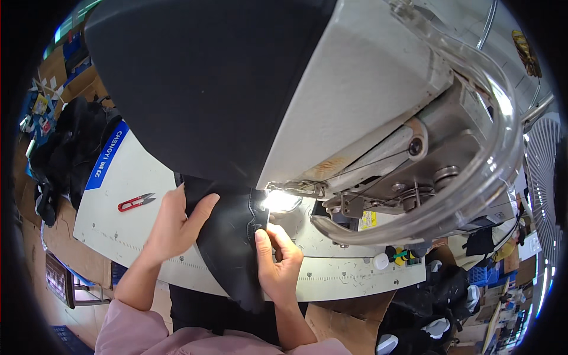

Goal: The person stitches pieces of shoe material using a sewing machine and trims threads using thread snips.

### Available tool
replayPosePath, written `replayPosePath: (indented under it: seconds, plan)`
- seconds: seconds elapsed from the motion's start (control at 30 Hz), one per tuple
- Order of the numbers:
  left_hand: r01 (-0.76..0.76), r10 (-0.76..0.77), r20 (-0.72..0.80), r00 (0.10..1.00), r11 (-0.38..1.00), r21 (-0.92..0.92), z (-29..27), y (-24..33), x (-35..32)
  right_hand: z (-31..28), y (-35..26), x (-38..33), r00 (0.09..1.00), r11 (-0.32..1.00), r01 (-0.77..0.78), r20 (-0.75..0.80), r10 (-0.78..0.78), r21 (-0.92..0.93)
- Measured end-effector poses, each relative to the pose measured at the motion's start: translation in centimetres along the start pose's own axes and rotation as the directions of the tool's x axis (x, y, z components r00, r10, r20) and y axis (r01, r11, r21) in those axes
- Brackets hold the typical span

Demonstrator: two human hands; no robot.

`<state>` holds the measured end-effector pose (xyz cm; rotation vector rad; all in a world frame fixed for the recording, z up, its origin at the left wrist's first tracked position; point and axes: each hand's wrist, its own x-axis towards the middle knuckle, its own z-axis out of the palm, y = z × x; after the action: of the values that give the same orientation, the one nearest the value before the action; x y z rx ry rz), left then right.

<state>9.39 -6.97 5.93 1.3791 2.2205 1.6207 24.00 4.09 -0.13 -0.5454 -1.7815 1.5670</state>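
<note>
A dark, leather-like piece [228, 236] lies under the lit stitching area of a sewing machine [355, 89], with a wavy stitched line near its right edge. Over its left side my left hand [174, 228] rests with the thumb stretched away from the index finger; the other fingers are mostly hidden. My right hand [278, 260] pinches the right edge just below the stitching, thumb on top and fingers curled. Red-handled thread snips [136, 202] lie on the white table [127, 177] to the left. The needle is lost in the glare.
A large black panel [207, 89] fills the upper middle, and a clear curved guard [503, 118] bends around the machine head. Black items are heaped at left [74, 154] and lower right [438, 296]. A white spool [380, 261] stands near the table's right edge.
</note>
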Motion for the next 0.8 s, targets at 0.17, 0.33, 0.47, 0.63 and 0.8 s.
replayPosePath:
  seconds: [0.17, 0.33, 0.47, 0.63, 0.8]
  plan:
    - [-0.022, 0.014, -0.105, 0.994, 0.997, -0.074, 1.1, -1.3, -0.6, -0.3, 0.5, -0.1, 0.997, 0.997, -0.08, 0.015, 0.08, 0.005]
    - [0.011, -0.024, -0.145, 0.989, 0.996, -0.091, 1.7, -0.9, -1.3, -0.7, 0.3, 0.2, 0.998, 0.997, -0.053, 0.03, 0.051, 0.048]
    - [0.081, -0.1, -0.168, 0.981, 0.99, -0.117, 2.2, -0.6, -1.5, -0.9, 0.3, 0.4, 0.998, 0.997, -0.042, 0.038, 0.04, 0.062]
    - [-0.149, 0.291, -0.511, 0.808, 0.942, 0.301, 1.5, 2.5, -1.1, -0.7, 0.2, 0.4, 0.994, 0.983, -0.103, 0.058, 0.095, 0.154]
    - [-0.19, 0.194, 0.001, 0.981, 0.96, 0.204, 1.9, 4.9, 0.6, -1.0, -0.9, 0.3, 0.996, 0.976, -0.077, 0.058, 0.066, 0.205]
